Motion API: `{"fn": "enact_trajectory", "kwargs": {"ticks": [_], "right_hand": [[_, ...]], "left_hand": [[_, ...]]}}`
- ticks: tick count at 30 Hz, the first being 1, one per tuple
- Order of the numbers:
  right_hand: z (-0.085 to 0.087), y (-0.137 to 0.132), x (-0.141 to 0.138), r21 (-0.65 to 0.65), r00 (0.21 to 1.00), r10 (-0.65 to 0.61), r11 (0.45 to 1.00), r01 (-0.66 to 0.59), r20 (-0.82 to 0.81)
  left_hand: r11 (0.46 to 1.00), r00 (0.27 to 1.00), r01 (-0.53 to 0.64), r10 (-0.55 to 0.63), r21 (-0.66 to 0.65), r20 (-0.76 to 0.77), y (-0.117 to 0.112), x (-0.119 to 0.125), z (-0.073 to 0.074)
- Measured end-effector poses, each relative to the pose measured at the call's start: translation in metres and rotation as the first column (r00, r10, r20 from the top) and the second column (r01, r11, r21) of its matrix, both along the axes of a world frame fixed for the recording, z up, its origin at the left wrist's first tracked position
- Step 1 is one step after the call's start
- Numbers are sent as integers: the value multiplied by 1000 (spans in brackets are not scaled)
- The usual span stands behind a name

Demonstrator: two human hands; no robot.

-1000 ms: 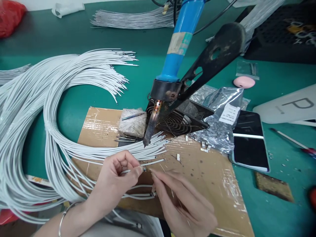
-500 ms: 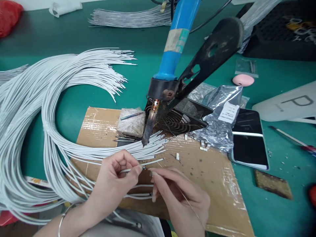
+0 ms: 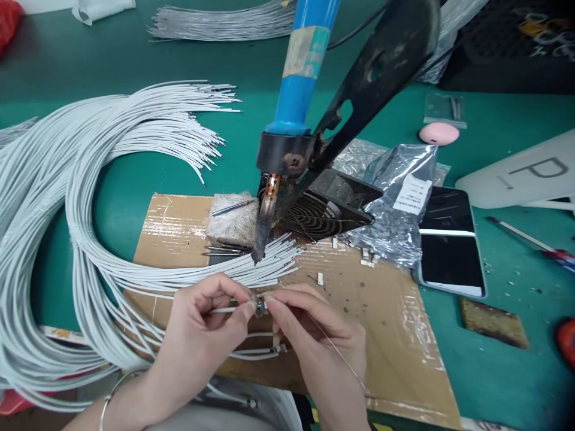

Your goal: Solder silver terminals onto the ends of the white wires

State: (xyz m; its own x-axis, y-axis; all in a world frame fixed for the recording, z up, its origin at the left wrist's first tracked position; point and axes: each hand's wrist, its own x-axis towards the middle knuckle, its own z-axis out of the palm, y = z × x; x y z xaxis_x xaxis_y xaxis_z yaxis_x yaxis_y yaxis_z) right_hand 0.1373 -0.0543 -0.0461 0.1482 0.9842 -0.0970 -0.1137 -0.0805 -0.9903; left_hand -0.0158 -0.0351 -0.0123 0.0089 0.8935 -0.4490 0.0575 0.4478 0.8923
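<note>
My left hand [image 3: 204, 335] pinches the end of a thin white wire [image 3: 220, 310] between thumb and forefinger. My right hand [image 3: 317, 338] pinches a small metal piece [image 3: 259, 306] against that wire end, and a thin strand of solder wire [image 3: 335, 353] runs back across this hand. Both hands meet over a taped cardboard sheet [image 3: 386, 335]. Just above them hangs the tip of a blue-handled soldering iron [image 3: 263, 230], fixed in a black stand [image 3: 359, 78]. A row of white wire ends [image 3: 274, 260] lies under the tip.
A big looped bundle of white wires [image 3: 67, 197] fills the left of the green table [image 3: 516, 359]. A sponge block [image 3: 231, 218], a black fan grille [image 3: 321, 218], silver bags [image 3: 399, 203], a phone [image 3: 451, 248], a pink object [image 3: 439, 133] and a screwdriver [image 3: 534, 242] lie nearby.
My right hand has moved left and up until its fingertips meet my left hand's at the wire end. The view has shifted slightly, with the iron now further left.
</note>
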Motion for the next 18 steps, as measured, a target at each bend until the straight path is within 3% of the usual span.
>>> {"fn": "enact_trajectory", "kwargs": {"ticks": [18], "right_hand": [[-3,0,1,0,998,48,999,-48,-29]], "left_hand": [[997,1000,-5,3,77,30,-3,4,0]]}}
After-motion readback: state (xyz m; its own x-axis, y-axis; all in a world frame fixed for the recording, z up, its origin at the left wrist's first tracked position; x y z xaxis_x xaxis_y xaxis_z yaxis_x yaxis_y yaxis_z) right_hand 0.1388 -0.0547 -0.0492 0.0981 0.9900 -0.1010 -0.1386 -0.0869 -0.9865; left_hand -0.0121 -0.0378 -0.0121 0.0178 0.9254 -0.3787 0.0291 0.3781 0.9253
